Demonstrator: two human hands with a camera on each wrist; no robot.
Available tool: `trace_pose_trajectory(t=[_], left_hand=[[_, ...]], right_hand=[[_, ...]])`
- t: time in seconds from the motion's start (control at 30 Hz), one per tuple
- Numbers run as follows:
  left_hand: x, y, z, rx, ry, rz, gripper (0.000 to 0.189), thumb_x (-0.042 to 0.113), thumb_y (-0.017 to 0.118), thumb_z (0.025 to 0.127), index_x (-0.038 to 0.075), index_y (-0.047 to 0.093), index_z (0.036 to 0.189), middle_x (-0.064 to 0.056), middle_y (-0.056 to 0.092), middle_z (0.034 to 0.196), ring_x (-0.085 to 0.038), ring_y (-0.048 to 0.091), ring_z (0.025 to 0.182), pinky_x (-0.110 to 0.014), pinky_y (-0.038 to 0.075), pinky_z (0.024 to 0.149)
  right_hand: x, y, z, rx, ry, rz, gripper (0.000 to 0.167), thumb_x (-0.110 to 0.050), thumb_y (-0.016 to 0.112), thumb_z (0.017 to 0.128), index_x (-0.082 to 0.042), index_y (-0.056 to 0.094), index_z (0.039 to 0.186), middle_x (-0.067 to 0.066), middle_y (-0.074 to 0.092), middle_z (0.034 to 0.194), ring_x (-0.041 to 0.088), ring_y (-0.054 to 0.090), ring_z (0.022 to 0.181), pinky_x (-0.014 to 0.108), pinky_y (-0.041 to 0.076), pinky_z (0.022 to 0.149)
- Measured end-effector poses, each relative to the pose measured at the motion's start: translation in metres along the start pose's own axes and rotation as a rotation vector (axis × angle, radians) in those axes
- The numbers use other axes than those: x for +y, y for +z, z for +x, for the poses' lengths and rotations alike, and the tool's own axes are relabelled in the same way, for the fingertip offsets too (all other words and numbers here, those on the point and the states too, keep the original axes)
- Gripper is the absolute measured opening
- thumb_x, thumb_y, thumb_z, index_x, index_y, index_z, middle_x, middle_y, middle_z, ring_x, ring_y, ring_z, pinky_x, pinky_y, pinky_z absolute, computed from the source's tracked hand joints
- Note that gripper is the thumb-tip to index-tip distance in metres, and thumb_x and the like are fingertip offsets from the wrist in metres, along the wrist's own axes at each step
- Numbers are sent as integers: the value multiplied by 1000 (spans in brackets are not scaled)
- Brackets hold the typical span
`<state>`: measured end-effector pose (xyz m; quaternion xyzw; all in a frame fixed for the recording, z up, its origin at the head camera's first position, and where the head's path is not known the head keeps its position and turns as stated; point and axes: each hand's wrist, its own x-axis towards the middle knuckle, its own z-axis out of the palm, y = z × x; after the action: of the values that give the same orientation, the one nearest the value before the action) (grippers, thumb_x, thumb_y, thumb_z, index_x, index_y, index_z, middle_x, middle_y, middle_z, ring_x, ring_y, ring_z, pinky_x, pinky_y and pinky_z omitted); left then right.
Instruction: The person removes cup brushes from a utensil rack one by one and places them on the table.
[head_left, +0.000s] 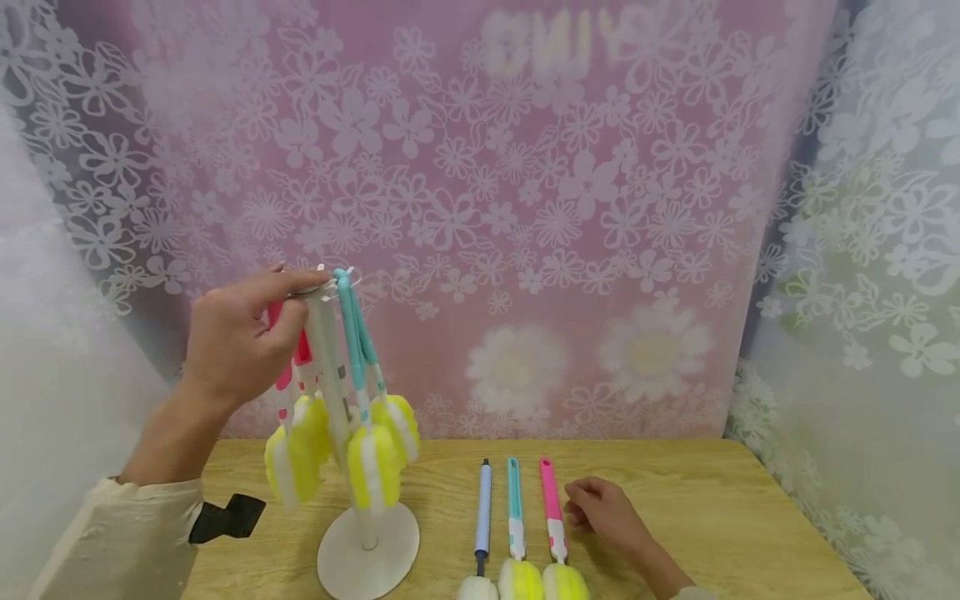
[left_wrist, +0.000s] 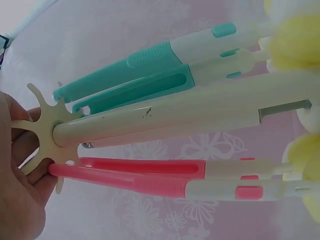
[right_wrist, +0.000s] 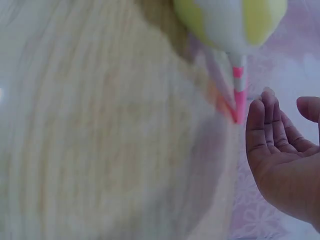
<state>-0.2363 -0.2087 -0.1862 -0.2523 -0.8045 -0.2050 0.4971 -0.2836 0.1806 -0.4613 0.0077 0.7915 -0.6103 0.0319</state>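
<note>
Left of centre in the head view, a white stand [head_left: 326,346] rises from its round base on the desk [head_left: 675,467], the pole slanting to the upper left. The left hand [head_left: 240,333] grips its top. Teal hanging brushes [head_left: 351,333] hang on the pole's right, pink hanging brushes [head_left: 302,348] on its left, yellow-and-white heads down. Lower centre, three brushes lie side by side, handles away from the wearer: blue brush [head_left: 483,508], teal brush [head_left: 515,500], pink brush [head_left: 551,496]. The right hand [head_left: 611,512], well apart from the left, rests lower right, just beside the pink brush, fingers slack and slightly bent. Floral curtain [head_left: 517,200] fills the upper frame.

Left wrist view: at the left edge, the fingers clasp the pronged top plate [left_wrist: 48,134]. Two teal handles run above the pole, two pink ones below it.

Right wrist view: the hand is at the right edge, palm visible, fingers loosely extended. The pink brush's handle is near the fingertips, its head at the top; contact cannot be told.
</note>
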Motion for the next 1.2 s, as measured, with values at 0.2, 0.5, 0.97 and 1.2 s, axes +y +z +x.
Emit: trace_pose_trajectory(t=[0.2, 0.5, 0.97, 1.2], left_hand=[[2, 3, 0, 14, -12, -17, 27, 11, 50, 90, 4, 74, 102, -7, 71, 104, -26, 65, 66, -40, 43, 97], [13, 5, 4, 40, -22, 36, 21, 26, 69, 84, 8, 77, 88, -5, 72, 99, -28, 67, 88, -44, 44, 94], [33, 13, 4, 94, 3, 367, 32, 26, 47, 90, 7, 68, 76, -6, 60, 58, -23, 39, 44, -34, 33, 43], [36, 18, 5, 118, 7, 434, 32, 24, 44, 89, 8, 61, 68, -2, 41, 47, -21, 31, 40, -32, 26, 39]], right_hand=[[-26, 8, 0, -5, -70, 9, 37, -27, 55, 97, 7, 58, 113, 13, 63, 86, 27, 63, 74, 37, 55, 67], [-96, 47, -7, -143, -306, 54, 30, -27, 58, 95, -1, 63, 109, 7, 64, 85, 22, 63, 74, 33, 54, 67], [-206, 118, -23, -300, -642, -125, 41, -38, 53, 96, -15, 59, 129, -6, 62, 118, 9, 60, 102, 30, 48, 87], [-219, 143, -23, -264, -679, -17, 42, -30, 60, 94, -8, 58, 130, 0, 64, 119, 13, 60, 104, 32, 47, 90]])
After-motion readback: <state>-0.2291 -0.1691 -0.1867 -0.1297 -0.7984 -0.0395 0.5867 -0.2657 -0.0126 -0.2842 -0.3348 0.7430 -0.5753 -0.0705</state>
